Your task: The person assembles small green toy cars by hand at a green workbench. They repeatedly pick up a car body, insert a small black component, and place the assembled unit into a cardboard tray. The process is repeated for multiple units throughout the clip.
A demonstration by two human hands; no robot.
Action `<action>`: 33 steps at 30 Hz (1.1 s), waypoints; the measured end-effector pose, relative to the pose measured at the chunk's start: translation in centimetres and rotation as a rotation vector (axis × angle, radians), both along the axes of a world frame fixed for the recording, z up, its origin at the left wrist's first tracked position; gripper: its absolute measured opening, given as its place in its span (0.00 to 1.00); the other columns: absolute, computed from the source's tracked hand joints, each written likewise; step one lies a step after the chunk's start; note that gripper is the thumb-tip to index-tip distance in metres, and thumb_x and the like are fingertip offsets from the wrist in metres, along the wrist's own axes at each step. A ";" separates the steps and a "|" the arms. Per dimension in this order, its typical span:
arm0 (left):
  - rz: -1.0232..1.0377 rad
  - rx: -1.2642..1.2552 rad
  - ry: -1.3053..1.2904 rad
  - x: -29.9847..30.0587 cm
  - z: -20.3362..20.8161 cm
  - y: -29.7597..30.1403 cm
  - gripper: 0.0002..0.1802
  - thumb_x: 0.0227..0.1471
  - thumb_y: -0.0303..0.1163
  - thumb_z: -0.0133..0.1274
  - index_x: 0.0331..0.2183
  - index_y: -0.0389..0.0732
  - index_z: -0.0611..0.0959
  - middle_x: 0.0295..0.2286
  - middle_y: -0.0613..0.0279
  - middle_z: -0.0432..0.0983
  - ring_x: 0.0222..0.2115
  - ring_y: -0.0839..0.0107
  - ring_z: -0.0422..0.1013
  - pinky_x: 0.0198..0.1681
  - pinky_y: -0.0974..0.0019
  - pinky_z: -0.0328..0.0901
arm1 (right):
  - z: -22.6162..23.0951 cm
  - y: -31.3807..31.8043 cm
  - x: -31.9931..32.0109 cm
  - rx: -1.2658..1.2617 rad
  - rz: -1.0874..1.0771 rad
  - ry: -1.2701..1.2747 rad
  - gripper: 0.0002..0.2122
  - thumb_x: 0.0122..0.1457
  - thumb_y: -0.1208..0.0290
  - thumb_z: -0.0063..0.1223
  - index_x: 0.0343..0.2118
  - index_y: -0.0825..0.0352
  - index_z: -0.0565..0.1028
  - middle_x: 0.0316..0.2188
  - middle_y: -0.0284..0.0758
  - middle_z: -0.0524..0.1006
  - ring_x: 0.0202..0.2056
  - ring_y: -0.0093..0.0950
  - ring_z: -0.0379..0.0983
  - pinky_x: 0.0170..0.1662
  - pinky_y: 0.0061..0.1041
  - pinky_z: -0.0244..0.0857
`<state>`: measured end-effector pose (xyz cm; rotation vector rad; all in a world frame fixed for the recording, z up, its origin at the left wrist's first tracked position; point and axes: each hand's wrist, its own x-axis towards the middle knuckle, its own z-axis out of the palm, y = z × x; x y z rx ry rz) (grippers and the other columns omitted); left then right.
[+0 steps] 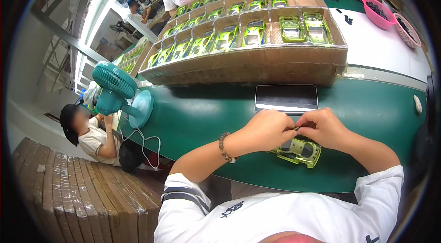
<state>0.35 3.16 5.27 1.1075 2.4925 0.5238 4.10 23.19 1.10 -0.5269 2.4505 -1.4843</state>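
A translucent yellow-green toy car body [301, 151] lies on the green tabletop just below my hands. My left hand [271, 128], with a beaded bracelet on its wrist, is closed in a pinch just above the car. Opposite it, my right hand [323, 127] is also pinched, and the fingertips of both hands meet. Between them shows a sliver of something small and dark, too covered by the fingers to name. Behind my hands a dark tablet-like device [286, 97] with a pale frame lies flat on the table.
Beyond the tablet, a large cardboard tray [248, 66] with clear dividers holds many green toy cars. A teal fan [142, 107] with a white cable stands left. Far right are a pink bowl [379, 12] and a woven basket [407, 31] of black parts. Other people sit around.
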 end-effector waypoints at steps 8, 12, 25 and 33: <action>-0.196 0.267 0.241 -0.6 0.1 0.5 0.11 0.50 0.24 0.53 0.38 0.36 0.80 0.27 0.51 0.78 0.26 0.54 0.74 0.31 0.62 0.69 | -1.4 1.0 -0.2 -0.073 -0.053 0.757 0.07 0.48 0.80 0.59 0.31 0.67 0.75 0.31 0.40 0.74 0.32 0.39 0.72 0.32 0.31 0.67; -0.141 0.484 0.148 -0.2 -1.1 0.3 0.16 0.50 0.18 0.52 0.43 0.36 0.78 0.32 0.50 0.78 0.32 0.56 0.76 0.36 0.64 0.70 | -0.3 1.3 -0.6 -0.087 -0.095 0.894 0.12 0.50 0.79 0.59 0.38 0.67 0.74 0.37 0.40 0.73 0.39 0.38 0.72 0.37 0.31 0.68; -0.113 0.816 -0.463 0.8 -3.3 0.3 0.12 0.52 0.18 0.52 0.40 0.35 0.80 0.35 0.59 0.79 0.37 0.71 0.75 0.42 0.70 0.70 | -0.6 0.0 0.2 -0.318 0.263 0.015 0.29 0.56 0.68 0.57 0.60 0.68 0.60 0.44 0.39 0.75 0.46 0.26 0.72 0.49 0.25 0.65; -0.206 0.833 -0.245 1.4 -2.9 0.4 0.13 0.48 0.17 0.54 0.38 0.35 0.82 0.34 0.55 0.80 0.34 0.67 0.77 0.39 0.69 0.71 | -1.1 -1.1 0.8 -0.514 0.253 0.071 0.31 0.56 0.69 0.56 0.62 0.64 0.57 0.48 0.42 0.73 0.46 0.29 0.73 0.49 0.24 0.66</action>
